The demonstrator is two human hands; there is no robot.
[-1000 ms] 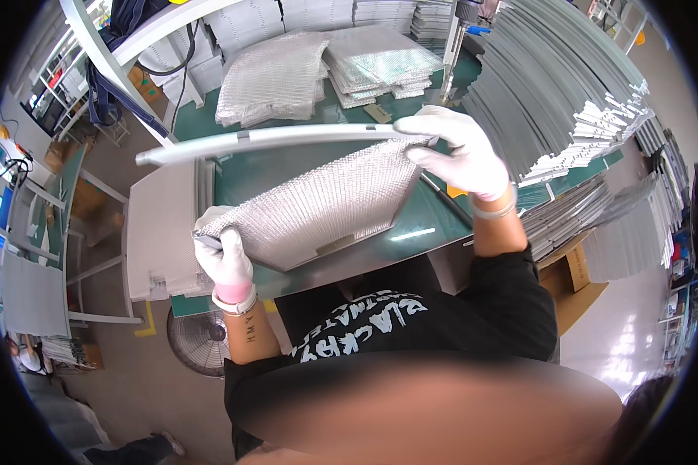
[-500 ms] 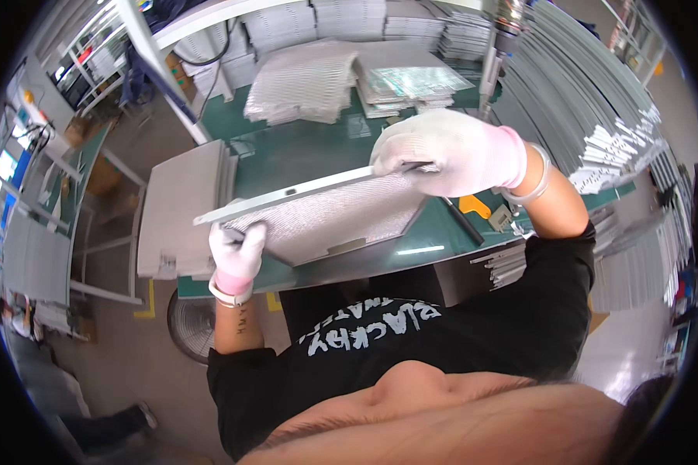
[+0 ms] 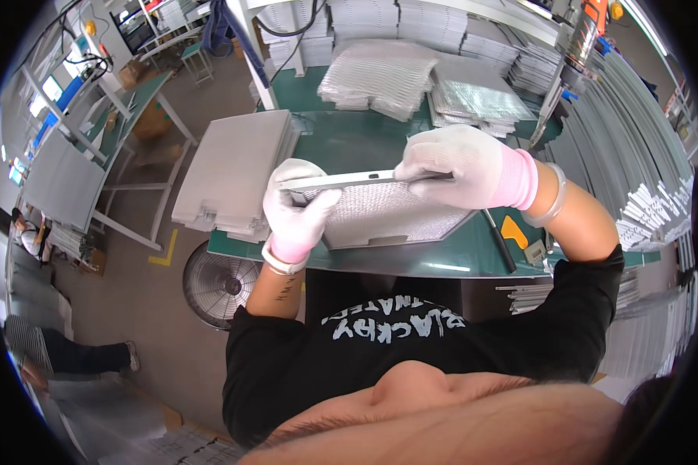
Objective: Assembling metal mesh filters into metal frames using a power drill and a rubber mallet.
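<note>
Between my two white-gloved hands is a rectangular panel of silvery textured mesh (image 3: pixel 392 215), tilted over the green table. Along its raised far edge runs a pale metal frame strip (image 3: pixel 349 178) with a small dark slot. My left hand (image 3: pixel 296 203) is closed around the strip's left end, thumb on the near side. Toward the other end, my right hand (image 3: pixel 459 167) is closed on the strip, its fingers curled over it. The panel's lower edge is close to the tabletop; whether it touches I cannot tell.
A stack of flat pale panels (image 3: pixel 233 167) stands left on the table (image 3: pixel 329 139). Silvery mesh sheets (image 3: pixel 376 77) lie at the back. Right are long metal strips (image 3: pixel 624 139), a black-handled tool (image 3: pixel 501 244) and an orange piece (image 3: pixel 513 231). A floor fan (image 3: pixel 221 285) stands below left.
My left hand has risen and shifted right along with the strip's left end, and its fingers now wrap over it. My right hand still grips the strip. The whole view has swung left.
</note>
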